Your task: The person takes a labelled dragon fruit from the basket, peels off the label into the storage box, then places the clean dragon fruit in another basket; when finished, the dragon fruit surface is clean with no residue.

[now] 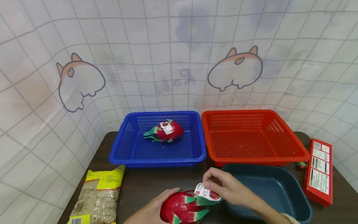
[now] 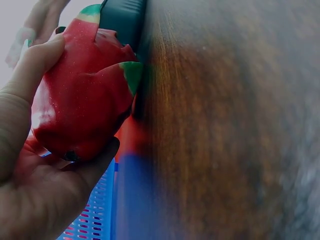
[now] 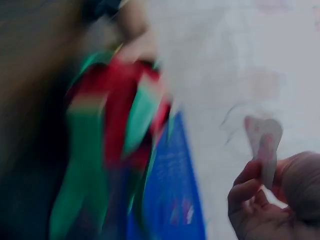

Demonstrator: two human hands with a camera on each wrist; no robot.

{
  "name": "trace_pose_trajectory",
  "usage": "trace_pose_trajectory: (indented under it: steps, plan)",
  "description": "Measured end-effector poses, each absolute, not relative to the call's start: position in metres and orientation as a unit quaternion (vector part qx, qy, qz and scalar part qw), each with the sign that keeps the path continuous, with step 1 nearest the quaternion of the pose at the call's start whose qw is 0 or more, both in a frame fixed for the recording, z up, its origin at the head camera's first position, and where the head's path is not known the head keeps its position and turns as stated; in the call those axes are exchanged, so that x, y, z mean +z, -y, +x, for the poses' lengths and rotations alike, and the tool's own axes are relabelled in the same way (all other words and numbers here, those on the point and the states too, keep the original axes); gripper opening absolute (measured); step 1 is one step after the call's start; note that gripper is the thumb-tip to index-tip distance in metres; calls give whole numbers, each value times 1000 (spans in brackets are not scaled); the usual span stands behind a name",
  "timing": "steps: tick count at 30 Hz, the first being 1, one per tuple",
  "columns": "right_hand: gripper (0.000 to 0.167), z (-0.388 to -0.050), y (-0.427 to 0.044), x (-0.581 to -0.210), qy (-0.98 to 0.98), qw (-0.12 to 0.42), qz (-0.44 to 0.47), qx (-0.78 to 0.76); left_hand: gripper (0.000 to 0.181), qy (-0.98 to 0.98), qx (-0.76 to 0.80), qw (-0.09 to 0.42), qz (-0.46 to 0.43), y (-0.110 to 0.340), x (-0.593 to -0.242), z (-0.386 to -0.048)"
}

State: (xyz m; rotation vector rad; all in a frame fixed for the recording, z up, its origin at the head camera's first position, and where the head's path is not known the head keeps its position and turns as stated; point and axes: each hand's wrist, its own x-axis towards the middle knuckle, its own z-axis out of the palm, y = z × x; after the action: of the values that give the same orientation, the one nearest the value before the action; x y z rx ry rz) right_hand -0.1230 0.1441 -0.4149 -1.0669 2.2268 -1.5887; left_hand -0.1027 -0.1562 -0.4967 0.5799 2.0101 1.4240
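Note:
My left hand [image 1: 152, 210] grips a red dragon fruit [image 1: 179, 207] with green-tipped scales, low in the head view. In the left wrist view its thumb lies on one side and its fingers curl under the stem end. My right hand [image 1: 227, 188] pinches a white label [image 1: 206, 192] with red print between thumb and fingers. The right wrist view shows this label [image 3: 266, 142] apart from the blurred fruit [image 3: 120, 115]. A second dragon fruit [image 1: 174, 131], bearing a white label, lies in the blue basket [image 1: 158, 161].
A red basket [image 1: 255, 160] stands right of the blue one. Partly under my right forearm is a dark teal tray [image 1: 299, 199]. A yellow-topped bag [image 1: 100, 196] lies at left; a red box [image 1: 318, 171] and a small green-red item [image 1: 301, 165] are at right.

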Motion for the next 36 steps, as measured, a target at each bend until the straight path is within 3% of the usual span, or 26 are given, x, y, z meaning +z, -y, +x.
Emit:
trace_pose_trajectory:
  steps: [8,17,23,31,36]
  plan:
    - [8,-156,-215,-421,-780,118,-421,-449,84,-758,535,302,219,158,-499,-101]
    - [4,-173,-235,-434,-777,198,-447,-396,87,-765,531,303,202,157,-498,-101]
    - [11,-182,-233,-444,-810,171,-458,-323,88,-758,540,306,200,156,-498,-101]
    - [4,-187,-229,-455,-840,167,-432,-281,89,-760,534,302,215,155,-497,-102]
    - [7,-189,-230,-461,-852,163,-420,-267,89,-761,533,299,219,156,-496,-102]
